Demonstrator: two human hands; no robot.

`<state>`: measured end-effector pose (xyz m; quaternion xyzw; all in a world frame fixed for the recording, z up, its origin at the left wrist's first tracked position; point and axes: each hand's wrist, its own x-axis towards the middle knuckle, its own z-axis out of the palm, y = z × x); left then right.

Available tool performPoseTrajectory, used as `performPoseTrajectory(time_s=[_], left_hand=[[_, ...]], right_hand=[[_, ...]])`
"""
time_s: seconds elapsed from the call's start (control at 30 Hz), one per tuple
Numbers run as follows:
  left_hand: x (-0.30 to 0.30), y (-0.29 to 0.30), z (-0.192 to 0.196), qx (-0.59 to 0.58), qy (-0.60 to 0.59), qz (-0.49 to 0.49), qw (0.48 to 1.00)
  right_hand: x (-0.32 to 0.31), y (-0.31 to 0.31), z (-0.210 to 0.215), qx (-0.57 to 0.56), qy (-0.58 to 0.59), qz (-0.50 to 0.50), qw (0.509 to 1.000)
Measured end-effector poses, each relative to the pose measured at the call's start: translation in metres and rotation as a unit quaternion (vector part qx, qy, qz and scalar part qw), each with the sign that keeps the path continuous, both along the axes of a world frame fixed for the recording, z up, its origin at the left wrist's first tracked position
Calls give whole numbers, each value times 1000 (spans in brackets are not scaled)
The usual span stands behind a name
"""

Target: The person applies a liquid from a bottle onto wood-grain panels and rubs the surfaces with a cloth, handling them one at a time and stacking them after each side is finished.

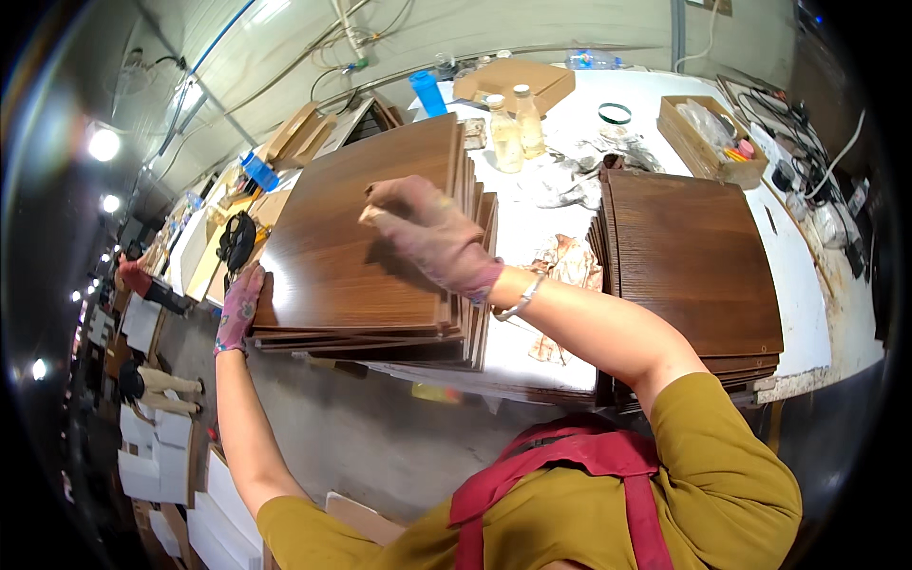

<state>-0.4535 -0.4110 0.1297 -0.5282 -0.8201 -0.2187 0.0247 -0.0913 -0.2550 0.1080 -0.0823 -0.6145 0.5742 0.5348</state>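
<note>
A stack of dark brown wood panels (332, 256) lies in front of me, its top face glossy near the left edge. My left hand (239, 309), in a patterned pink glove, rests along the left edge of the top panel with its fingers stretched out. Above the middle of that panel is my right hand (429, 237), also in a pink glove. Its fingers are curled together around something small and pale at the fingertips, too blurred to name. A second stack of brown panels (698, 266) stands on the right, with a stained crumpled cloth (570, 266) between the stacks.
Two clear bottles (503, 138), a blue cup (427, 93), a cardboard box (522, 84) and grey rags (579, 171) stand or lie at the back of the white table (807, 323). An open box (708, 142) and cables sit far right. Other people are at far left.
</note>
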Motion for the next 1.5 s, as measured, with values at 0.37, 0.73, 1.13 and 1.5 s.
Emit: performPoseTrajectory(time_s=[0.37, 0.73, 1.13, 1.5], left_hand=[[259, 53, 34, 119, 254, -215, 936], [636, 103, -160, -94, 43, -599, 794], [536, 226, -130, -52, 124, -408, 903], [577, 268, -175, -34, 90, -444, 891]], right_hand=[[318, 51, -76, -218, 7, -99, 971], [511, -11, -149, -361, 162, -112, 912], [507, 52, -104, -289, -50, -160, 942], [306, 292, -122, 19, -478, -205, 854]])
